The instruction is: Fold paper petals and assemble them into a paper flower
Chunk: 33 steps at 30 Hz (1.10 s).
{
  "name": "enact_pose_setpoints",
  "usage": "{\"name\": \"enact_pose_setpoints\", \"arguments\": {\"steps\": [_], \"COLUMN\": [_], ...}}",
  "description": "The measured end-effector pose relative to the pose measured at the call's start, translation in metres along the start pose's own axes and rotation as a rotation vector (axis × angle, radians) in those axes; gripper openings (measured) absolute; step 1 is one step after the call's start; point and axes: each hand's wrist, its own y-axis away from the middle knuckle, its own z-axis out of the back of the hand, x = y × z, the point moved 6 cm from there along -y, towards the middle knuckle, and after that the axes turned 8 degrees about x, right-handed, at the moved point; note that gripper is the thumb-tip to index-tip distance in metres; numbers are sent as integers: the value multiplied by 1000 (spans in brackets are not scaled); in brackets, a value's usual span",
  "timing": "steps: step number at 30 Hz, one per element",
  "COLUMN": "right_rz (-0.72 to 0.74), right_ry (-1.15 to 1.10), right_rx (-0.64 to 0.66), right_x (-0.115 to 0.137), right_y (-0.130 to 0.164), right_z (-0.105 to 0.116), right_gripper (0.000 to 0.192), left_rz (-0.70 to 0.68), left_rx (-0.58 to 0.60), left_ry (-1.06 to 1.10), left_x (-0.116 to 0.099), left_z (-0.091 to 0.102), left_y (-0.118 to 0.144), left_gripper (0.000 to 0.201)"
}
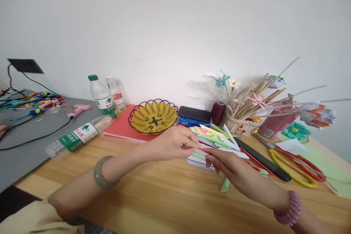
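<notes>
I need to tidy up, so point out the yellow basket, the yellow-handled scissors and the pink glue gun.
yellow basket [153,116]: head view, woven inside.
yellow-handled scissors [294,172]: head view, handle loop.
pink glue gun [79,109]: head view, body.

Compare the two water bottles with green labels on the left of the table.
The green-capped bottle stands upright by the wall; the Kulun bottle lies on its side across the edge of the grey mat. The standing one shows a green cap; the lying one's cap I cannot make out. Both are clear plastic with green-and-white labels.
</notes>
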Motion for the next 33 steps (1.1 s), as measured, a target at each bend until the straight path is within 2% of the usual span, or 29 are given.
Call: {"name": "enact_pose_setpoints", "arguments": {"steps": [4,7,9,11,13,15,19,23,29,33], "right_rz": [-65,-91,-93,-92,-90,-87,-103,-108,-102,-72], "right_ry": [-95,-238,-473,-808,-1070,-1189,-1338,-1456,-1571,-1687], "right_rx": [-149,-223,-242,-218,-182,-177,-185,-153,-126,-46], "right_x": [-8,-14,-19,-23,-25,-27,-34,-43,-56,-57], "right_y": [-2,-5,-7,-11,-15,-18,-22,-23,-25,-28], "right_z": [12,19,22,20,17,16,14,13,9,2], "right_gripper": [32,32,33,33,34,33,32,30,26,22], "left_rz": [260,364,370,353,315,268,212,249,337,308], "left_rx": [-50,-133,-178,-191,-154,-83,-96,-137,-169,-158], "left_ry": [332,640,822,950,1007,1032,1171,1309,1212,1225], "left_x": [17,26,30,32,32,28,25,26,29,32], "left_z": [9,10,9,5,0,-8,-15,-20,-23,-28], "left_y": [-14,-22,-28,-34,-40,-48,-60,-69,-72,-72], "left_gripper": [37,51,58,61,57,46,48,50,40,42]}}
